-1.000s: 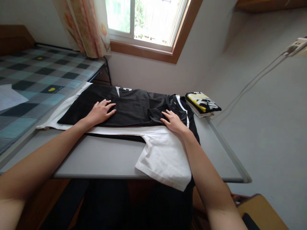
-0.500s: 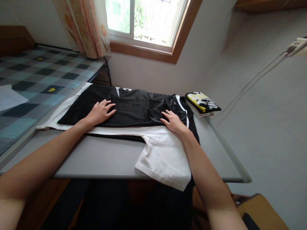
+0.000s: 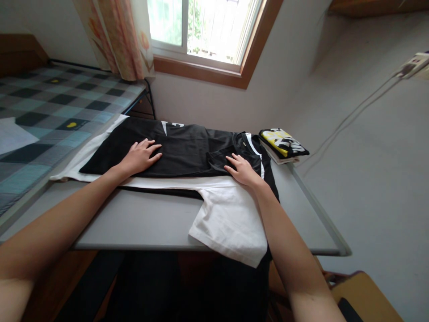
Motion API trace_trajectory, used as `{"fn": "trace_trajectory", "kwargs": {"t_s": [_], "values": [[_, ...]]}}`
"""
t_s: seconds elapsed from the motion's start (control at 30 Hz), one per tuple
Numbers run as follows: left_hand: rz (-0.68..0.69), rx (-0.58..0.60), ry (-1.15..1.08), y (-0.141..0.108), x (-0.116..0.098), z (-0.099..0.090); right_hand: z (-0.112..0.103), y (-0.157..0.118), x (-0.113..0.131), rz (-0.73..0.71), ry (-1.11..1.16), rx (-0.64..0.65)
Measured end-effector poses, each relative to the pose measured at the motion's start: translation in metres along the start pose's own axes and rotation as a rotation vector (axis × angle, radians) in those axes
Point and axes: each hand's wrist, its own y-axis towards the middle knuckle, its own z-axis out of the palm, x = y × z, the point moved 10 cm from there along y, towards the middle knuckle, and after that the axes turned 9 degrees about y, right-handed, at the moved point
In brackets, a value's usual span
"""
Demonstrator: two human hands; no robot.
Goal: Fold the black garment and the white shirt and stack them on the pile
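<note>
Grey tabletop (image 3: 140, 219) spreads out before you, with a yellowish-brown chair (image 3: 368, 297) below its near right corner. Closest to you on top, the sleeve of a white shirt (image 3: 231, 219) crosses the near edge and droops over it. Behind that, a strip of dark cloth (image 3: 177, 192) peeps out from beneath the white layer; you can't tell whether it is a separate garment.

Your black shirt (image 3: 187, 152) lies lengthwise on the white one, between the left and right edges, its white-trimmed collar toward the right. Your left hand (image 3: 140, 158) is spread flat on its body and your right hand (image 3: 244, 171) just below the collar, both palms down, gripping nothing. Expect it to be light, limp and perhaps a little slick, so layers may slide or crease; pinching at the shoulder and the hem should serve you better than bunching its middle. The white cloth looks softer and more matt.

At the far right corner sits a folded stack (image 3: 283, 143) with a yellow-and-white print. Past the left edge is a checked bed (image 3: 83, 94); beyond the far edge, a window (image 3: 214, 31) and patterned curtain (image 3: 117, 40).
</note>
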Motion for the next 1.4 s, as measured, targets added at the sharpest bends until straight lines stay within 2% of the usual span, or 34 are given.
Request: {"fn": "trace_trajectory", "kwargs": {"t_s": [1.4], "values": [[-0.001, 0.000, 0.014, 0.0000, 0.0011, 0.0004, 0.0005, 0.0002, -0.0004, 0.004, 0.015, 0.009]]}}
